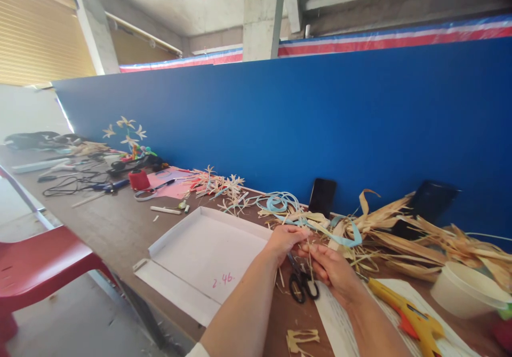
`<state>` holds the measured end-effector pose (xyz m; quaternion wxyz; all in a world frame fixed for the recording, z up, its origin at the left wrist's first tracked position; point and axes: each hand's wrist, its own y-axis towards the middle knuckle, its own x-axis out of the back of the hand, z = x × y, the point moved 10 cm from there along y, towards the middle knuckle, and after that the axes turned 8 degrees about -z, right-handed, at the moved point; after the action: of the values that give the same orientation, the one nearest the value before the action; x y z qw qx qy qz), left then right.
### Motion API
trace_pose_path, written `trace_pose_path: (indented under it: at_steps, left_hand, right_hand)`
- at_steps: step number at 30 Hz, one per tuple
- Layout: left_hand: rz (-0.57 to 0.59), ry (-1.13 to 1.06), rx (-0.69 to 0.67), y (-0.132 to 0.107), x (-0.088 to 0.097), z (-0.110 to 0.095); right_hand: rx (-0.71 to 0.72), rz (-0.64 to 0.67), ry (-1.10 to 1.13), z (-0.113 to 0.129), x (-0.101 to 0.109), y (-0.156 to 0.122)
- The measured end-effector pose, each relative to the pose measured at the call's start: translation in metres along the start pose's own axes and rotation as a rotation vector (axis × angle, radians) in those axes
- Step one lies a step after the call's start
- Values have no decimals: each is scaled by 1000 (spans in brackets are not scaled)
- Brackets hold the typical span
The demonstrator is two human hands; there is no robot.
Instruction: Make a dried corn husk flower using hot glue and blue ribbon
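My left hand and my right hand meet over the wooden table, both pinched on thin dried straw strips held between them. Black-handled scissors lie on the table just under the hands. A pile of dried husk leaves and pale blue ribbon spreads behind and to the right of the hands. A white cardboard tray marked "2.46" lies left of my left forearm.
A yellow glue gun and a white bowl sit at the right. A black phone leans on the blue partition. Straw flowers, a red spool, cables and tools lie far left. A red chair stands beside the table.
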<state>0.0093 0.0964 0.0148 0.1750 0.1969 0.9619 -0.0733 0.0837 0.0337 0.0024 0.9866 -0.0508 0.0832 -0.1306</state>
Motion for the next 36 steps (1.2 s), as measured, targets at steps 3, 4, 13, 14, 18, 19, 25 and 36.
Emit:
trace_pose_path:
  at_steps: [3,4,13,14,18,19,25,36]
  left_hand:
    - [-88,39,-53,4,10,-5]
    - [-112,54,-78,5,13,-8]
    - [-185,181,-453,-12,7,-53]
    - [-153,190,-508,-16,1,-58]
    - [-30,278,-593,-24,-17,-60]
    - [-13,300,-590,-24,-19,-58]
    - [37,288,-474,-18,-22,-42]
    - [-62,321,-485,-24,-21,-46]
  right_hand:
    - [6,-87,19,1,10,4]
    - [33,-150,36,5,17,4]
    - [31,-124,174,18,11,-5]
    - [3,-118,183,15,8,-5]
    - [32,-167,353,13,15,1]
    - [44,-185,388,14,19,2]
    - [65,-259,422,15,34,6]
    - [113,-317,448,18,41,6]
